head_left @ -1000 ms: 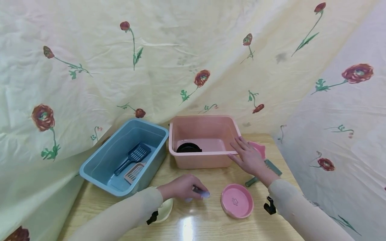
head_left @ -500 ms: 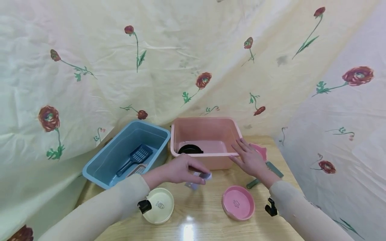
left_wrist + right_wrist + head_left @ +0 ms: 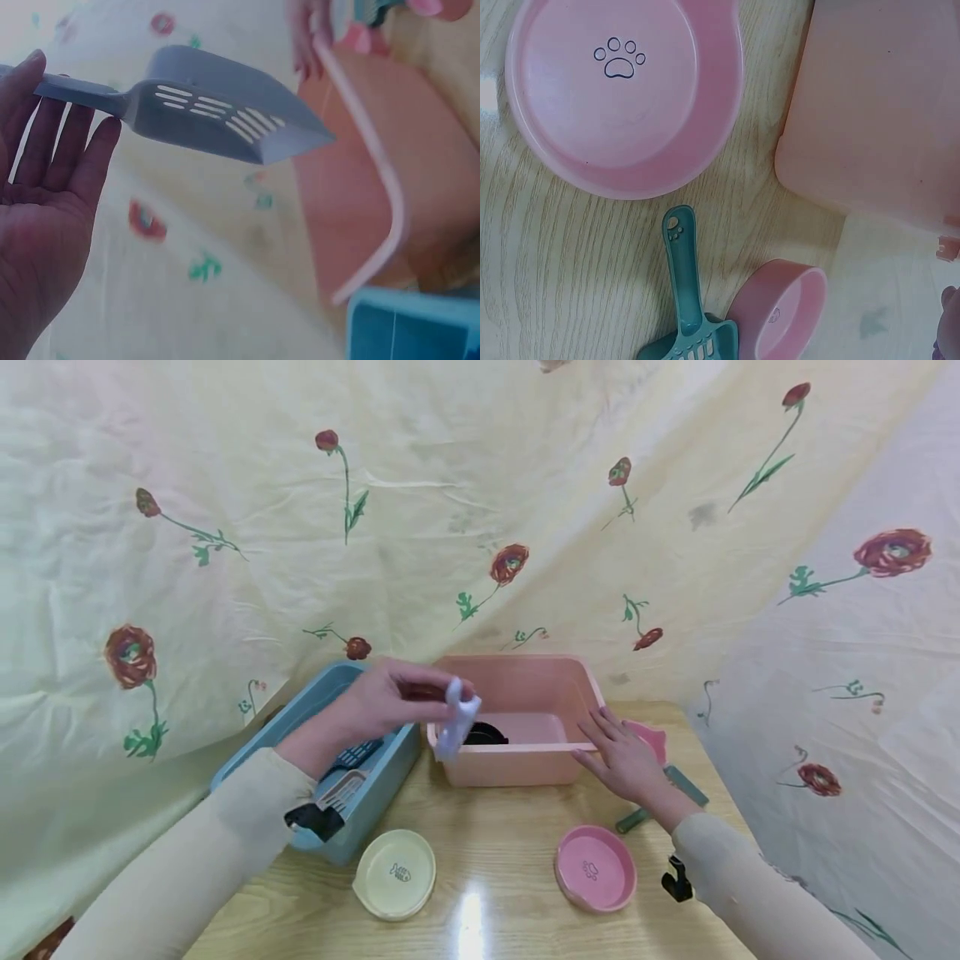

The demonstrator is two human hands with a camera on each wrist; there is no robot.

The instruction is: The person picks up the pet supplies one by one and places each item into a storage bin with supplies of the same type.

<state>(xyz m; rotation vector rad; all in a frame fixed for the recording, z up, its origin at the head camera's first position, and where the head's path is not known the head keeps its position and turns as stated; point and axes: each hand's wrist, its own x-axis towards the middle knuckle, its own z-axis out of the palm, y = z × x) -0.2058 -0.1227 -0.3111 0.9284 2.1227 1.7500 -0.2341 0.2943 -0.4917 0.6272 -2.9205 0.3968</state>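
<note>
My left hand (image 3: 393, 697) is raised between the blue bin and the pink bin. It pinches a pale grey-lilac litter scoop (image 3: 217, 105) by the handle, and the slotted blade points away from the palm. The pink bin (image 3: 517, 767) stands at the back, with a black round thing (image 3: 486, 734) inside. On that bin's right front rim rests my right hand (image 3: 618, 756), fingers spread. Inside the blue bin (image 3: 382, 793) lie a dark blue slotted scoop (image 3: 352, 758) and a smaller pale slotted scoop (image 3: 343, 792), partly covered by my left arm.
A cream bowl (image 3: 395, 874) and a pink paw-print bowl (image 3: 596, 869) sit on the wooden table (image 3: 517, 910) in front. Right of the pink bin are a green litter scoop (image 3: 682, 277) and a second pink bowl (image 3: 780, 311). A flowered cloth (image 3: 420, 527) hangs behind.
My left hand has lifted the litter scoop from low over the table, up and to the left, level with the bins. The right hand has stayed on the pink bin's rim.
</note>
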